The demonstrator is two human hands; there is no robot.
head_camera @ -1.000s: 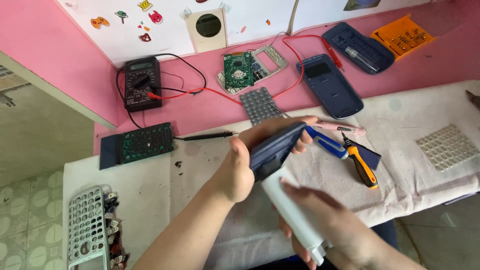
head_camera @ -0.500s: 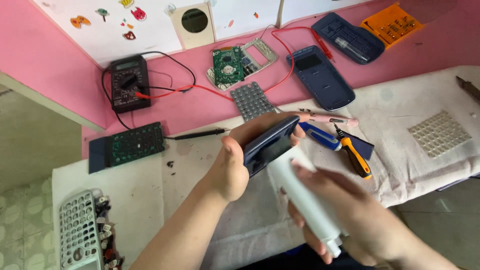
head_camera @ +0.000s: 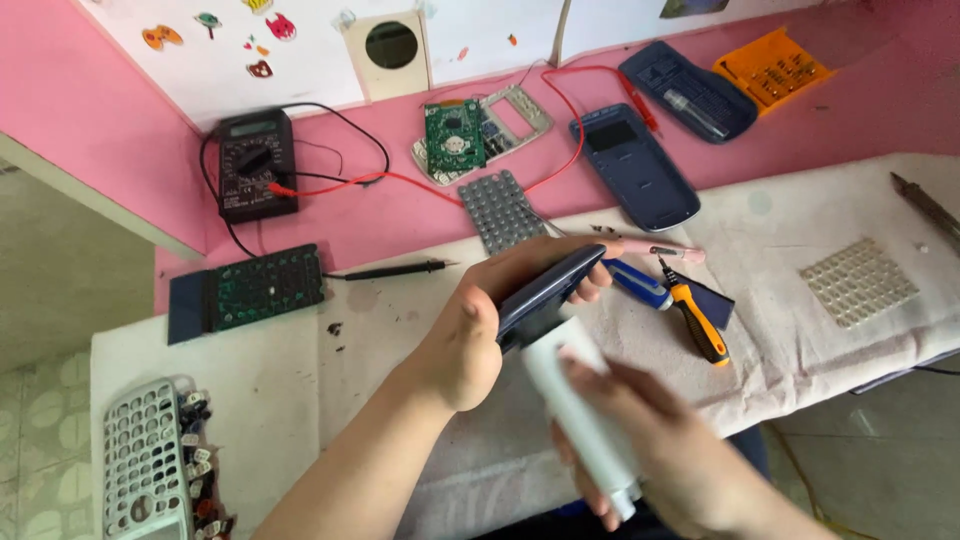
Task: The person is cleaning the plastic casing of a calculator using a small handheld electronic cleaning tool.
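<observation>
Gripping a dark blue casing (head_camera: 545, 290) and white tube (head_camera: 580, 420), both hands (head_camera: 470, 335) raised.

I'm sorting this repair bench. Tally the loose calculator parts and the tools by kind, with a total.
Green circuit boards: 2
Rubber key mats: 2
Dark blue shells: 3, one in the left hand, others
Grey key frames: 2
Multimeter: 1
Screwdrivers: 2
White tube: 1, in the right hand
Total: 13
</observation>
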